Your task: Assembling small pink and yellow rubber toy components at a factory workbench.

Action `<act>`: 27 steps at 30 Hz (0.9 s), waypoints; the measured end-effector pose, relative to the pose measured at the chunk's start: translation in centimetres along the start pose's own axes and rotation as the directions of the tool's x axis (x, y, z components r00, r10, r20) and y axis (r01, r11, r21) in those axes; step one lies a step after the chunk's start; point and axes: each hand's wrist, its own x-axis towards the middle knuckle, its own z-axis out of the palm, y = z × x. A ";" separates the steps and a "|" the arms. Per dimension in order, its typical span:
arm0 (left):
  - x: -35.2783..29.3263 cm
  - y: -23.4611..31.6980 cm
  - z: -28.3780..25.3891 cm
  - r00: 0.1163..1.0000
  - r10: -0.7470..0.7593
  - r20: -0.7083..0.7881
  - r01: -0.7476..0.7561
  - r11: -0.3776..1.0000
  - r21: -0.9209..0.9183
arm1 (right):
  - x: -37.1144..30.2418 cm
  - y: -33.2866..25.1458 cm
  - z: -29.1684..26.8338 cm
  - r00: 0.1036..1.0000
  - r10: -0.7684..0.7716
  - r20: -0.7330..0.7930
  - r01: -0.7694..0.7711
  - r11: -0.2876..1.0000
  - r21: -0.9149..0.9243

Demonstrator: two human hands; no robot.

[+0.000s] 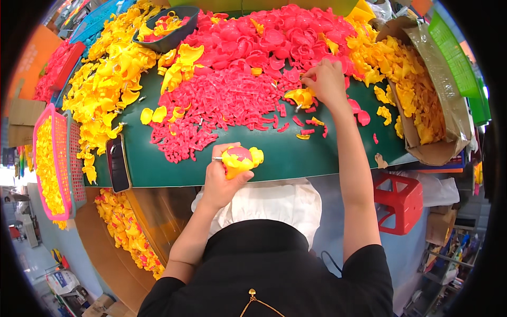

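Note:
My left hand (218, 185) grips a yellow plastic toy part (235, 168) with a pink rounded piece set in its top, at the table's near edge. A thin metal pin sticks out on its left side. Farther out, my right hand (328, 84) is at the near right edge of the heap of pink shell pieces (269, 39). Its fingers are bent together, and what is between them is hidden. Just below them lies a yellow part (301, 98) with a metal pin. Small pink strips (227, 98) are heaped left of it.
Yellow parts (105, 79) cover the table's left, below a dark bowl (174, 37). A phone (118, 164) lies near the front edge. A cardboard box (443, 105) of yellow pieces stands right, a pink basket (63, 164) left. Below are a red stool (398, 203) and a filled carton (153, 211).

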 end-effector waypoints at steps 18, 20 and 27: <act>1.0 2.6 -1.4 0.995 -0.103 -0.016 0.101 0.989 -0.112 | -13.7 -10.3 -1.8 0.966 -0.234 0.108 0.109 0.750 0.653; 1.5 2.9 -1.2 0.997 -0.066 0.039 0.067 0.998 -0.005 | -14.7 -10.5 -0.4 0.981 -0.195 -0.023 0.163 0.746 0.645; 2.9 2.5 -0.6 0.988 0.038 0.147 -0.085 0.940 0.329 | -15.4 -10.7 0.9 0.994 -0.068 -0.091 0.113 0.678 0.726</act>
